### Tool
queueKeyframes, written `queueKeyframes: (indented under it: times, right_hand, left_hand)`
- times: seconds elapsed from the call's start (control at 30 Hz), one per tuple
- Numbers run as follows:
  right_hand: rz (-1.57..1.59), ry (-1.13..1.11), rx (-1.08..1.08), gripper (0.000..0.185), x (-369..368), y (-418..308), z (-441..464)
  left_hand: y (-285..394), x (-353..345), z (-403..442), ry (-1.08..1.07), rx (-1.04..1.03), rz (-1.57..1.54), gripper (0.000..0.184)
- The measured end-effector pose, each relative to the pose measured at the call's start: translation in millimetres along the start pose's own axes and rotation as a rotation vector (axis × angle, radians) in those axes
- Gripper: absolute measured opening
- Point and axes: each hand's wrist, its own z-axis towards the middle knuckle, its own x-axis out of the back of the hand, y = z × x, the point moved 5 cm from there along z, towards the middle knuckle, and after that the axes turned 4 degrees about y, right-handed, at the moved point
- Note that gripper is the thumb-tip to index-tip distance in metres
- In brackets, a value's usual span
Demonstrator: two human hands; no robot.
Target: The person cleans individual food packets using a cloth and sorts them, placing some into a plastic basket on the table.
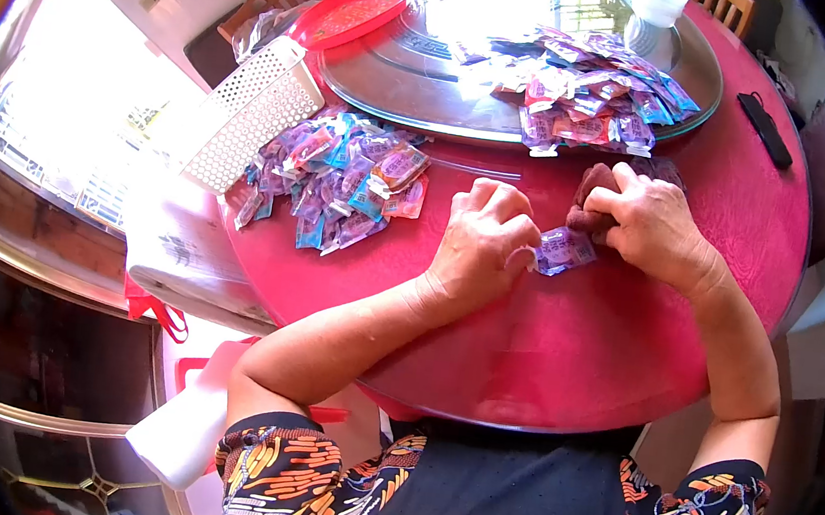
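Both hands work low over the red tabletop [584,351]: the left hand [485,240], fingers curled in, pinches the left end of a small purple packet [566,252], while the right hand [659,228] is closed around a bunched brown cloth [590,198] just beside the packet's other end. The packet lies between the hands, near the table's front edge. One packet heap [335,184] sits by a white perforated basket [246,114]; another pile [601,91] rests on the turntable [413,107].

Left hand [481,237] and right hand [661,228] curl their fingers [519,232], both elbows [750,409] bent (forearms [355,327] bare).
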Motion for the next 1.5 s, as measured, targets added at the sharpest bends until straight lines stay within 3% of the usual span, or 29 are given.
queueKeyframes:
  times: [0.17, 0.3, 0.47, 0.77, 0.83, 0.93, 1.03, 1.23, 1.37, 1.5]
  right_hand:
    - [0.077, 0.054, 0.02, 0.028, -1, 4, -5]
    - [0.093, 0.12, 0.034, 0.026, 1, 5, -8]
    - [0.074, -0.036, -0.046, 0.033, 6, 9, -8]
    - [0.037, 0.036, 0.03, 0.029, 7, 11, -6]
    - [0.104, 0.194, 0.094, 0.023, 13, 9, -5]
    - [0.302, 0.124, 0.306, 0.023, 10, -12, -7]
    - [0.075, 0.062, 0.249, 0.016, -1, -25, -10]
    - [-0.068, 0.197, 0.06, 0.017, 2, 2, -5]
    - [0.039, 0.294, 0.238, 0.018, -4, -8, -7]
    - [0.064, 0.154, 0.26, 0.023, -5, -8, -9]
  left_hand:
    - [24, -3, 3, 0.048, -0.131, -0.004, 0.032]
    - [22, -10, 4, -0.024, -0.057, 0.052, 0.033]
    - [29, -10, 3, -0.025, -0.125, 0.139, 0.03]
    - [31, -7, 5, -0.031, -0.161, 0.107, 0.027]
    - [29, -5, 7, -0.013, -0.142, 0.039, 0.025]
    - [17, -10, 3, -0.05, -0.111, 0.051, 0.022]
    - [19, -8, 4, -0.08, -0.088, 0.073, 0.02]
    - [21, -7, 6, -0.095, -0.097, 0.055, 0.019]
    - [16, 3, 8, 0.008, -0.151, 0.086, 0.019]
    - [13, -6, 0, -0.058, -0.096, 0.102, 0.022]
